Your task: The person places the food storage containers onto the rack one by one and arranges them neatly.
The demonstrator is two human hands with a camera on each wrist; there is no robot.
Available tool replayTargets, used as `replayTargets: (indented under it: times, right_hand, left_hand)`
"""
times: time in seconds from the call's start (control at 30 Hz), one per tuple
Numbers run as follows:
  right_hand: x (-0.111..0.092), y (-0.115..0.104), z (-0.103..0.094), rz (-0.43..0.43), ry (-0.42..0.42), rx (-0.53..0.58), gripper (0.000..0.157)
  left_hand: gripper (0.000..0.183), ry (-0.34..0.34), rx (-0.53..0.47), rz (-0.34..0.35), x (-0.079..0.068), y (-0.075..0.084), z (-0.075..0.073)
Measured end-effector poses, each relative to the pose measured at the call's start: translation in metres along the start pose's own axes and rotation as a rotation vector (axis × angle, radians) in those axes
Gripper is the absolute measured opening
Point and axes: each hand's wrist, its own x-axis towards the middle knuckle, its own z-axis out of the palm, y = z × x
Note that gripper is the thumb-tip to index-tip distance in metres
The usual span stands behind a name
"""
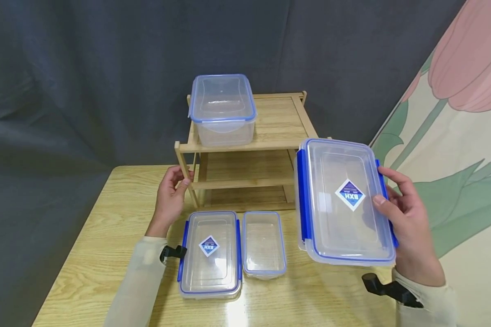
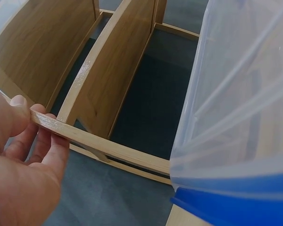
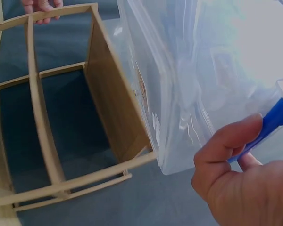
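My right hand [image 1: 411, 218] grips a clear plastic food container [image 1: 343, 240] by its right edge, thumb on the lid. This container is raised off the table, with blue side clips and a diamond label on its lid. In the right wrist view its transparent walls [image 3: 179, 117] stand beside the wooden shelf [image 3: 42, 122]. My left hand [image 1: 169, 195] holds the left front post of the shelf [image 1: 245, 184]. The left wrist view shows thumb and fingers around that wooden bar [image 2: 52, 123]. Another lidded container [image 1: 225, 111] sits on the top tier, at its left.
On the table [image 1: 106, 218], in front of the shelf, lie a labelled container with blue clips [image 1: 212, 277] and a smaller blue-rimmed container [image 1: 263, 245] side by side. A dark curtain [image 1: 127, 81] hangs behind; a flower-patterned surface [image 1: 466, 150] is at the right.
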Motion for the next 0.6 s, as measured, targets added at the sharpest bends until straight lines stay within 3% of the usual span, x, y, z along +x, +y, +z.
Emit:
replayTargets:
  times: [0.6]
  right_hand:
    - [0.049,-0.032,0.022,-0.058,0.083,0.006,0.05]
  left_hand:
    - [0.031,-0.013,0.007,-0.024,0.001,0.0,0.001]
